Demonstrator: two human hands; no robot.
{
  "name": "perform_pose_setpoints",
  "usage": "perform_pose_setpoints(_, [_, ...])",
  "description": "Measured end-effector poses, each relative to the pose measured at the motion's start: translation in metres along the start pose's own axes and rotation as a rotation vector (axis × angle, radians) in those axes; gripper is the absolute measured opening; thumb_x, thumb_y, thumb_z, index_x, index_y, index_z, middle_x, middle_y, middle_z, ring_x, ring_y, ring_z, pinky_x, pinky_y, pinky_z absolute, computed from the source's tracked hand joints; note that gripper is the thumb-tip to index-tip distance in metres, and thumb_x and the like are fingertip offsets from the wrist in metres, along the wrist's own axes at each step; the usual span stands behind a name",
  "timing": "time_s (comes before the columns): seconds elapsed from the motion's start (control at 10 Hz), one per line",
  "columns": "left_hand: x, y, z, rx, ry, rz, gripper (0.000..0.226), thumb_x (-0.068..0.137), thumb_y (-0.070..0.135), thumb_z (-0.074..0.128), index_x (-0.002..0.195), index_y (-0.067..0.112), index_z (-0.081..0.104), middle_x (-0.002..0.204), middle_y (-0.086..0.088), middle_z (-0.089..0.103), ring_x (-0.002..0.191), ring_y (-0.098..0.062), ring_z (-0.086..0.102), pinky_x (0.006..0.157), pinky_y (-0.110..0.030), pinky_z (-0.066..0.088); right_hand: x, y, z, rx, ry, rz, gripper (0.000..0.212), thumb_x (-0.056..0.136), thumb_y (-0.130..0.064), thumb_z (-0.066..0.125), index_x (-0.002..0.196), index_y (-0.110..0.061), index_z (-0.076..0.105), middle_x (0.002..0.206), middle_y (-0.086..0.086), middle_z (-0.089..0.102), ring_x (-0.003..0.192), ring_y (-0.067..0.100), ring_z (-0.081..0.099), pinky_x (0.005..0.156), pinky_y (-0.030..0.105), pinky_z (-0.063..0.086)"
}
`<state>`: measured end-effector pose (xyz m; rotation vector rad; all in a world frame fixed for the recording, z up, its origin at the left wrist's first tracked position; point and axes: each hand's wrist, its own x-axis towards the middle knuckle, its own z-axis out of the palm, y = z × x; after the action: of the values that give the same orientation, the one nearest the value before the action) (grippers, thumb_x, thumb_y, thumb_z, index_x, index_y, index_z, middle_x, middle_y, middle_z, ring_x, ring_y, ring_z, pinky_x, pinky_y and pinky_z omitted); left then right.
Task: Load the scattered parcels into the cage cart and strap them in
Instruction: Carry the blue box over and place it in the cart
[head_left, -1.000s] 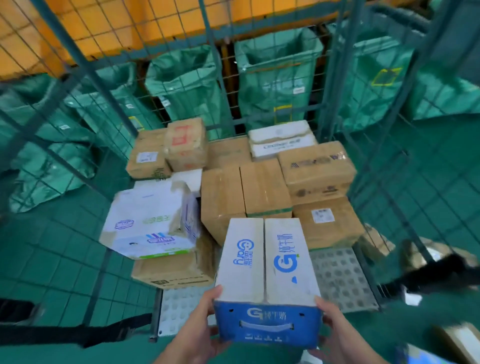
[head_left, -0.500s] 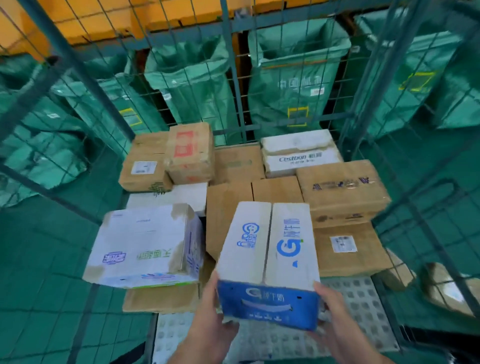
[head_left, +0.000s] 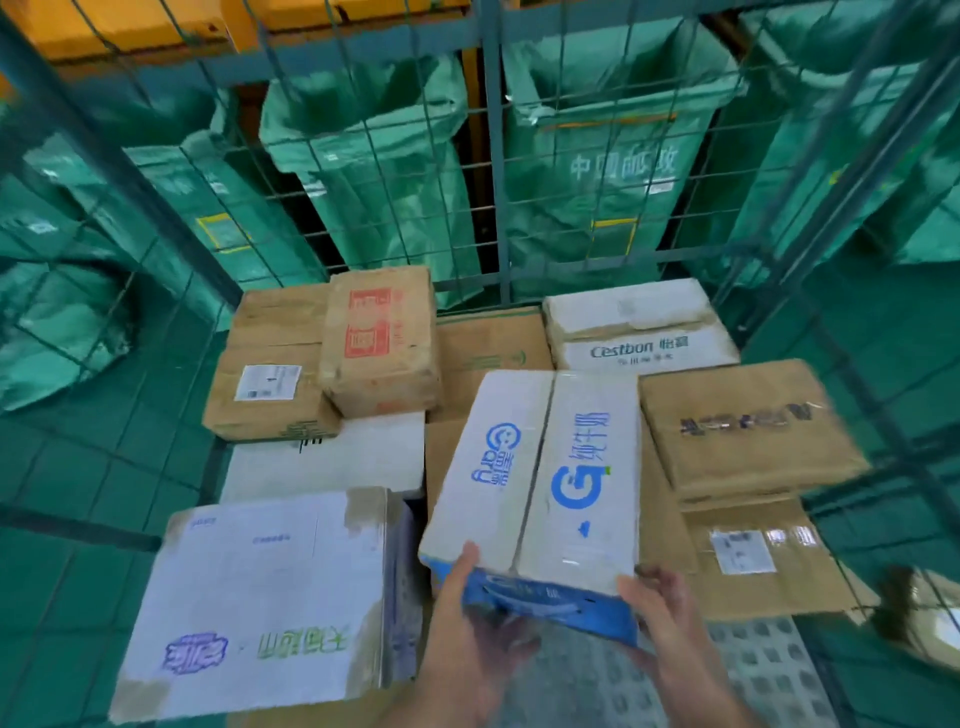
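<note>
Loading step, right in front of me: both hands are on the white cardboard carton with blue print and a blue end panel. The left hand curls round its near left corner, thumb on top. The right hand grips the near right corner. The carton sits over the middle of the green wire-mesh cage cart, above brown boxes. It's between the big white carton with purple and green print at the near left corner and the flat brown cardboard box along the right edge. I can't tell whether its far end is touching down. Next, I'd say, lower it flat into that slot without catching either neighbour. No strap in sight yet.
</note>
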<state>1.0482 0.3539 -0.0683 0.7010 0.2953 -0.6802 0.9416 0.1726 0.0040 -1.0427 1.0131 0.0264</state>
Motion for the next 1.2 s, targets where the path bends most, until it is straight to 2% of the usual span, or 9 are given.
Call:
perform_pose_setpoints(0.1, [0.036,-0.007,0.015,0.030,0.378,0.003,0.073,0.091,0.065,0.060,0.152,0.027,0.045,0.156,-0.026,0.041,0.144,-0.049,0.037,0.122,-0.061,0.020,0.046,-0.024,0.014,-0.021,-0.001,-0.059,0.051,0.072,-0.031,0.084,0.111,-0.013,0.056,0.116,0.016,0.065,0.088,0.019,0.064,0.076,0.038,0.050])
perform_pose_setpoints(0.2, [0.076,-0.005,0.040,0.025,0.404,-0.159,0.080,0.065,0.053,0.082,0.129,0.007,0.066,0.111,-0.022,0.073,0.098,-0.037,0.071,0.105,-0.054,0.049,0.093,-0.051,0.032,-0.032,-0.029,-0.107,0.051,0.073,-0.039,0.074,0.114,-0.014,0.056,0.108,0.008,0.069,0.087,0.015,0.065,0.081,0.042,0.052])
perform_pose_setpoints(0.3, [0.128,0.020,0.052,0.002,0.497,-0.023,0.099,0.053,0.042,0.095,0.139,0.011,0.056,0.125,-0.021,0.070,0.100,-0.033,0.073,0.092,-0.051,0.059,0.150,-0.078,0.053,-0.051,-0.074,-0.153,0.039,0.079,-0.042,0.064,0.108,-0.016,0.058,0.102,0.004,0.070,0.085,0.010,0.067,0.084,0.041,0.052])
perform_pose_setpoints(0.4, [0.182,0.038,0.060,-0.068,0.567,0.134,0.096,0.055,0.032,0.096,0.139,0.013,0.054,0.127,-0.012,0.069,0.098,-0.024,0.072,0.069,-0.035,0.061,0.200,-0.099,0.077,-0.044,-0.121,-0.175,0.009,0.100,-0.021,0.057,0.109,-0.016,0.056,0.097,0.000,0.065,0.079,0.004,0.062,0.074,0.033,0.051])
perform_pose_setpoints(0.5, [0.222,0.049,0.053,-0.045,0.554,0.172,0.047,0.092,0.021,0.070,0.136,0.021,0.053,0.108,-0.009,0.065,0.086,-0.018,0.067,0.071,-0.031,0.062,0.248,-0.107,0.104,-0.192,-0.134,-0.269,0.008,0.103,-0.016,0.054,0.109,-0.019,0.059,0.092,-0.006,0.066,0.073,0.004,0.060,0.069,0.027,0.051])
perform_pose_setpoints(0.7, [0.278,0.040,0.046,0.338,0.643,0.016,0.023,0.104,0.019,0.055,0.124,0.010,0.060,0.117,-0.014,0.067,0.092,-0.022,0.065,0.060,-0.030,0.060,0.329,-0.080,0.113,-0.471,-0.061,-0.229,0.029,0.101,-0.019,0.052,0.126,-0.023,0.064,0.113,0.000,0.071,0.082,0.014,0.063,0.069,0.024,0.047])
perform_pose_setpoints(0.9, [0.302,0.041,0.045,0.276,0.567,-0.064,0.010,0.095,0.004,0.055,0.103,0.009,0.058,0.111,-0.014,0.055,0.083,-0.021,0.056,0.092,-0.035,0.056,0.344,-0.074,0.119,-0.521,-0.257,-0.161,0.029,0.101,-0.046,0.043,0.126,-0.038,0.056,0.105,-0.011,0.063,0.106,0.016,0.056,0.104,0.037,0.047])
perform_pose_setpoints(1.0, [0.309,0.036,0.047,0.284,0.510,-0.064,0.016,0.087,-0.003,0.052,0.099,0.007,0.054,0.107,-0.013,0.058,0.080,-0.023,0.060,0.085,-0.032,0.055,0.353,-0.073,0.122,-0.479,-0.300,-0.177,0.051,0.095,-0.054,0.043,0.140,-0.033,0.055,0.122,-0.007,0.065,0.106,0.011,0.058,0.098,0.027,0.044])
perform_pose_setpoints(1.2, [0.314,0.062,0.042,0.247,0.464,-0.138,0.018,0.087,0.002,0.046,0.104,0.005,0.052,0.133,-0.022,0.059,0.118,-0.039,0.063,0.108,-0.048,0.049,0.332,-0.060,0.100,-0.644,-0.187,-0.199,0.032,0.097,-0.031,0.052,0.129,-0.033,0.052,0.109,-0.006,0.065,0.086,0.010,0.061,0.062,0.022,0.044])
